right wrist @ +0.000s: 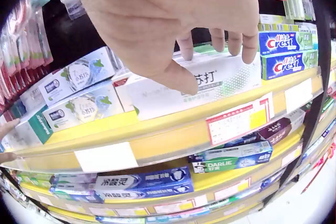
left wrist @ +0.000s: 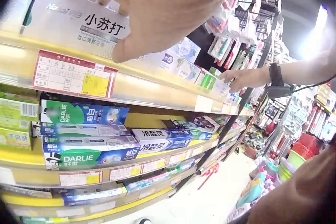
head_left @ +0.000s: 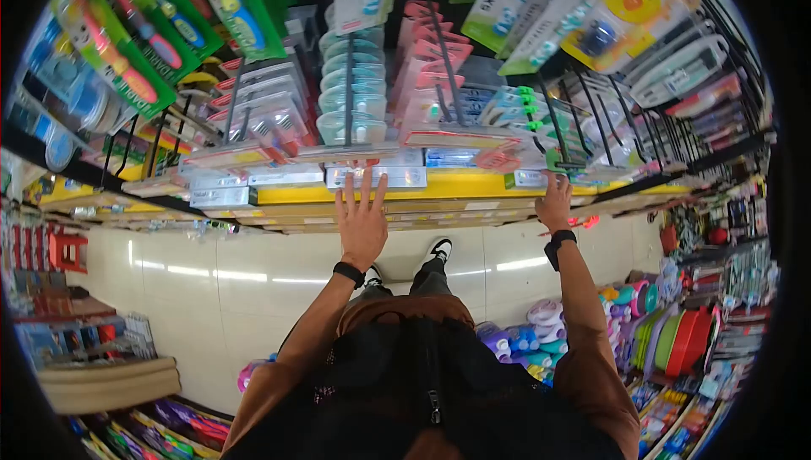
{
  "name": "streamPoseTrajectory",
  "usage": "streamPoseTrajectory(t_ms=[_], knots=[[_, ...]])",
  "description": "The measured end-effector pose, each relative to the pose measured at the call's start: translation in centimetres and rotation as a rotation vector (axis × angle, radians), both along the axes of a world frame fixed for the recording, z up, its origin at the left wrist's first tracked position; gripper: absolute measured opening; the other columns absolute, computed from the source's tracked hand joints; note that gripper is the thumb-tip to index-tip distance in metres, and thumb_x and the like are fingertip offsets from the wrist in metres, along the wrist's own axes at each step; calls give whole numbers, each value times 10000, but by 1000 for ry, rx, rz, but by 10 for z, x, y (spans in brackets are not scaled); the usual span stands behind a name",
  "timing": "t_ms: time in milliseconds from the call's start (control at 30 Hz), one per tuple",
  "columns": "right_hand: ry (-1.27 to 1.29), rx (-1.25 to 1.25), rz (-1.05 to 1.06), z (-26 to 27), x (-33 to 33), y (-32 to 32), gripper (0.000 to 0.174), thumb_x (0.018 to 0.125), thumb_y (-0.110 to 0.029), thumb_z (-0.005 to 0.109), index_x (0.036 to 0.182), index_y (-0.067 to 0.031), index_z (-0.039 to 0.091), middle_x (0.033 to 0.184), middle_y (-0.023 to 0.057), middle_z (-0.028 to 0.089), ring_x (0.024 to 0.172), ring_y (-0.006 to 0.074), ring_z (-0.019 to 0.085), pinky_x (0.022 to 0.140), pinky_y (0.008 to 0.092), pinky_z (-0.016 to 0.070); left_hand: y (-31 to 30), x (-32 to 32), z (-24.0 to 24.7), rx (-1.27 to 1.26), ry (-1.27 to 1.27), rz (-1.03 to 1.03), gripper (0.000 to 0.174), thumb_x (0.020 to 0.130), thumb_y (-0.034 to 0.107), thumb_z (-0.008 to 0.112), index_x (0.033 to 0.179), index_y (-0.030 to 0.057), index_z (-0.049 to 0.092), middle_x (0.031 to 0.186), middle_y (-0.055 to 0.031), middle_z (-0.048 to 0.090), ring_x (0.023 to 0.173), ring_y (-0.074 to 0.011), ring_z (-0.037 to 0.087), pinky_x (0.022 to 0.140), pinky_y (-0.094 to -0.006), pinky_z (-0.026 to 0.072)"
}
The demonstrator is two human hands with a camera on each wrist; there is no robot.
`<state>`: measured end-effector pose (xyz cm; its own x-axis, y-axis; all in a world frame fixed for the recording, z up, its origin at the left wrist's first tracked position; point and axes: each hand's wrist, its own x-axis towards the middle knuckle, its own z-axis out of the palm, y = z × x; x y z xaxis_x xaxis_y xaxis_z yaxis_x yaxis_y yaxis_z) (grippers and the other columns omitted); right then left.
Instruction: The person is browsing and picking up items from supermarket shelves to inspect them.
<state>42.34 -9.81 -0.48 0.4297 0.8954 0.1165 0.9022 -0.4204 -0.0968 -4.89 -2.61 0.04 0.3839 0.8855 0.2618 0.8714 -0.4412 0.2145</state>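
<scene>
In the head view, my left hand [head_left: 363,219] extends spread fingers to a white toothpaste box [head_left: 405,177] at the shelf edge. The left wrist view shows this hand [left wrist: 163,11] over the white box [left wrist: 73,19], thumb at its front. To the right, my right hand [head_left: 555,204] reaches the end of another box [head_left: 528,179]. The right wrist view shows the hand [right wrist: 178,19] above a white box [right wrist: 231,80], its thumb by the front face and fingertips at the top. Whether either hand bears any box's weight cannot be told.
Packaged toothbrushes [head_left: 351,88] hang on hooks above the boxes. Lower shelves hold more toothpaste boxes [left wrist: 89,150], and blue Crest boxes [right wrist: 283,64] stand at the right. Colourful bottles [head_left: 524,342] stand on the floor side behind, near the right arm.
</scene>
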Motion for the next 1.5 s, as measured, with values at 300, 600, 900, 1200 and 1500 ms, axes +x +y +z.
streamPoseTrajectory(t_ms=[300,600,900,1200,1500], knots=[[-113,93,-30,-24,30,3,801,765,-41,851,1455,-290,529,1391,193,473,1331,487,455,1105,591,434,-3,-1,6,-51,24,48,804,908,127,710,1663,208,446,1769,-111,304,1589,-452,285,1260,-628,254],[-245,63,126,-6,30,4,712,840,-259,844,1443,-39,536,1277,269,688,1338,446,567,1122,606,387,-9,1,8,-31,-343,47,717,852,24,704,1549,114,567,1694,-167,394,1531,-471,349,1241,-606,292],[-187,41,176,10,24,-13,605,785,-60,864,1353,-121,665,1311,177,638,1244,402,584,1125,562,395,-59,1,12,-311,-626,-22,390,871,-36,709,1255,32,698,1446,-188,579,1395,-458,474,1177,-556,413],[430,348,157,98,-102,-66,508,755,-21,911,1230,-21,732,1121,161,714,1058,355,692,951,439,562,-57,7,28,-595,-768,-173,417,929,12,733,1339,59,672,1343,-177,657,1217,-368,638,1004,-444,560],[818,265,348,128,-251,-62,467,761,-49,925,1193,-38,747,1127,127,679,1035,295,697,909,376,562,-31,-11,92,-386,-738,-375,789,810,82,892,1532,93,576,1465,-164,584,1313,-346,609,1117,-424,507]])
